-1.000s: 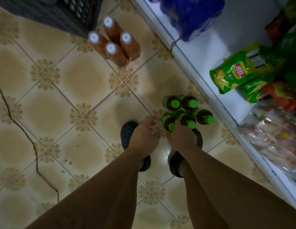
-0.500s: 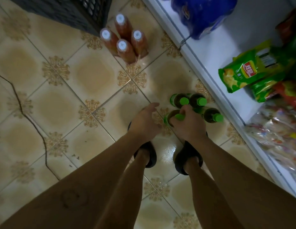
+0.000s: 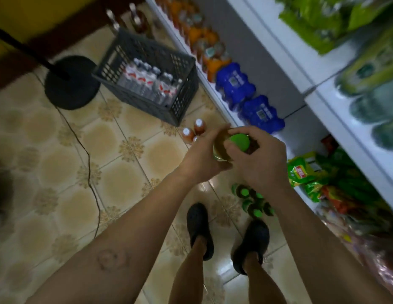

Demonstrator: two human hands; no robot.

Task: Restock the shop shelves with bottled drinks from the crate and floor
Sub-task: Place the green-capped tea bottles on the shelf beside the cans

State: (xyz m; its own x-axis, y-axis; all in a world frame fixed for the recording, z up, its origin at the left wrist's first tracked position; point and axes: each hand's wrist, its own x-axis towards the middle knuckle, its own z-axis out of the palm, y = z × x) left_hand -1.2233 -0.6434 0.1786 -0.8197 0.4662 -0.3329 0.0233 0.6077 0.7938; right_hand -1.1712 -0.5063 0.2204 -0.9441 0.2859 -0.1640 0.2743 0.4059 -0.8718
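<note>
Green, amber, cream, blue and dark grey.
The held bottle [image 3: 239, 143] shows a bright green cap over amber liquid; the floor bottles [image 3: 256, 213] share that green. The floor [image 3: 125, 172] is cream tile with tan blotches and brown floral corners; the crate [image 3: 182, 95] is dark grey lattice; the shelf packs [image 3: 235, 84] are deep blue; the shoes [image 3: 199, 222] are black.

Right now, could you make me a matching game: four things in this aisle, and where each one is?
Things: 1 grey crate; 2 blue packs; 3 green-capped bottle; 4 white-capped orange bottles.
Places: A gripped by left hand and right hand; B floor, beside black stand base; C lowest shelf; D floor, at the crate's near corner.
Pairs: 1-B, 2-C, 3-A, 4-D.
</note>
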